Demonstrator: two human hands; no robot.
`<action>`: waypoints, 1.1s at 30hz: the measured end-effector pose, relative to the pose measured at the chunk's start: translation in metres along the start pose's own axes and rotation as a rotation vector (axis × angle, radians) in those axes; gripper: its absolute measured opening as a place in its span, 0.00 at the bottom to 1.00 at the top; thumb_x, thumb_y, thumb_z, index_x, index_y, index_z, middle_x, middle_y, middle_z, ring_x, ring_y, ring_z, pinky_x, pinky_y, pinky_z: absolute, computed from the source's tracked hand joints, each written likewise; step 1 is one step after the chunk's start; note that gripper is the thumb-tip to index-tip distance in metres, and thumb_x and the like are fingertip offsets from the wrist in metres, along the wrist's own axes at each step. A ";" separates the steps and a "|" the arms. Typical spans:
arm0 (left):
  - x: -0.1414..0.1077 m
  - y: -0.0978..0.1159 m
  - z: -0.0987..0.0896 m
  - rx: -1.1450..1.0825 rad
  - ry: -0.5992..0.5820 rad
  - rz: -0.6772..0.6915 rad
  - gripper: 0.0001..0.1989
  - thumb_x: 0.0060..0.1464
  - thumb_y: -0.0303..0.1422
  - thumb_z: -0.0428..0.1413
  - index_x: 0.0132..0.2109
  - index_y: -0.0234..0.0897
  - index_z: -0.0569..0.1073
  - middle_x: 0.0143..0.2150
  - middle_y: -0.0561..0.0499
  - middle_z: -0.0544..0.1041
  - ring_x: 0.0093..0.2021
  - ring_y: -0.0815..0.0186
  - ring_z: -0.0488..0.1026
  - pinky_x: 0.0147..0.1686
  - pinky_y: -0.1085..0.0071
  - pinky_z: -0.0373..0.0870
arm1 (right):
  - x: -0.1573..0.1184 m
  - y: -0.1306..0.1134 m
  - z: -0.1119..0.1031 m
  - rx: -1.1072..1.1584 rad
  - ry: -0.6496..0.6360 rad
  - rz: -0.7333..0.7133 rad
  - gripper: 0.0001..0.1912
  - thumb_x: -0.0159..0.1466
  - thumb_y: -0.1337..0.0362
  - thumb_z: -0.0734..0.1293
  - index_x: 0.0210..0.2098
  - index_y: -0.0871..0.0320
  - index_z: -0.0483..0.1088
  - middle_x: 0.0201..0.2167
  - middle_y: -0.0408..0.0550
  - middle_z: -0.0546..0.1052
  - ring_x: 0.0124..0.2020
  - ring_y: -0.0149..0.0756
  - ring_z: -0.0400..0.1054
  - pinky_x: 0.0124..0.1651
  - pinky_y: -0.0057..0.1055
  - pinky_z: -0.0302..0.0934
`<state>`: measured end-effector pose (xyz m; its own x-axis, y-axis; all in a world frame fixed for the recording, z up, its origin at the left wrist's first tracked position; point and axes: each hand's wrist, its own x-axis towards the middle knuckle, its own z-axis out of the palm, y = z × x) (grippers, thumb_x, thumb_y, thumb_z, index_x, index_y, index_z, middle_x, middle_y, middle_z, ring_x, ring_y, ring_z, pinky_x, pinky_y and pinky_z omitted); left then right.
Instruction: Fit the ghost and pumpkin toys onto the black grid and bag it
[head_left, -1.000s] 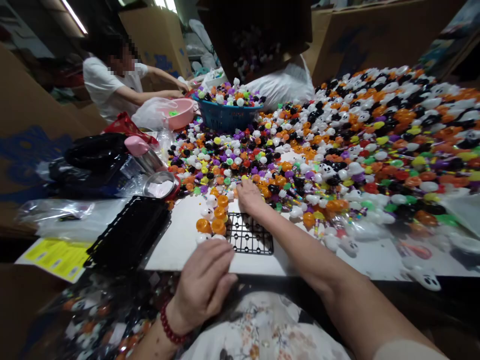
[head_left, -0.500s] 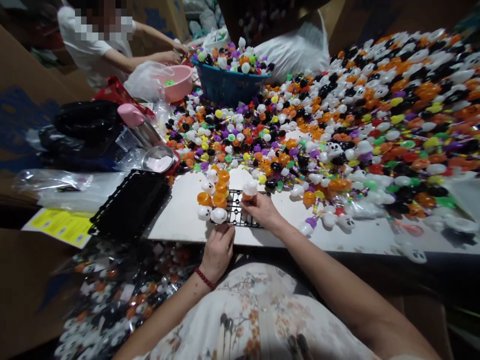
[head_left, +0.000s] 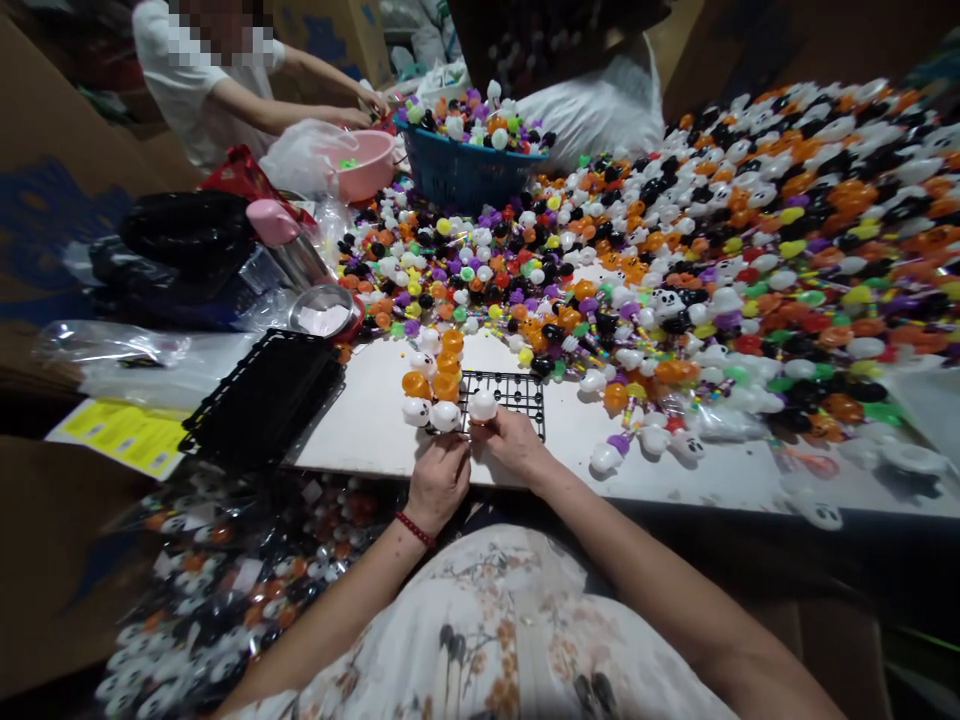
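A black plastic grid tray [head_left: 521,392] lies on the white tabletop in front of me. Its left part carries several orange pumpkin heads [head_left: 447,386] and white ghost-like heads [head_left: 445,416] with dark faces. My right hand [head_left: 517,447] is closed round a white ghost-like head [head_left: 482,404], held over the tray's front middle; whatever is below the head is hidden by the fingers. My left hand [head_left: 439,482] is closed at the tray's front left edge, its fingertips pinched there just below the white heads.
A large heap of colourful small toys [head_left: 637,240] covers the table behind and to the right. A blue basket [head_left: 469,175], a pink basin [head_left: 367,165] and a steel bowl [head_left: 324,310] stand farther back. Stacked black trays [head_left: 262,400] lie left. Another person [head_left: 195,110] works at far left.
My right hand has moved left and toward me with the white head, closer to my left hand. The left hand stays at the tray's front edge. The view has shifted slightly.
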<state>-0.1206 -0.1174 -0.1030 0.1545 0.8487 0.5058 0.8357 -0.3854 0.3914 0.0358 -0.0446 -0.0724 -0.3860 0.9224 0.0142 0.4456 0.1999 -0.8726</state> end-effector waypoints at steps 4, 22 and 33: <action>-0.001 0.000 0.001 -0.005 -0.020 -0.016 0.12 0.60 0.26 0.50 0.47 0.37 0.76 0.46 0.42 0.78 0.48 0.59 0.75 0.49 0.59 0.76 | -0.001 -0.002 -0.002 -0.154 -0.038 -0.036 0.05 0.63 0.66 0.65 0.38 0.57 0.72 0.33 0.46 0.79 0.34 0.36 0.71 0.38 0.27 0.59; 0.000 -0.015 0.004 0.114 0.000 0.115 0.15 0.56 0.25 0.51 0.49 0.38 0.72 0.47 0.43 0.76 0.50 0.55 0.72 0.51 0.59 0.70 | -0.064 0.001 -0.091 -0.456 0.135 -0.178 0.16 0.67 0.72 0.60 0.53 0.60 0.70 0.47 0.54 0.74 0.48 0.37 0.68 0.53 0.30 0.61; 0.002 -0.017 0.009 0.117 0.046 0.162 0.20 0.53 0.22 0.54 0.54 0.33 0.73 0.53 0.38 0.74 0.55 0.50 0.70 0.55 0.53 0.70 | -0.092 0.054 -0.117 -0.956 0.230 0.149 0.16 0.66 0.71 0.58 0.51 0.59 0.70 0.50 0.58 0.68 0.36 0.38 0.67 0.33 0.31 0.60</action>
<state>-0.1296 -0.1063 -0.1157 0.2699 0.7609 0.5901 0.8576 -0.4686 0.2119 0.1899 -0.0798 -0.0632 -0.1526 0.9811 0.1187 0.9795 0.1661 -0.1141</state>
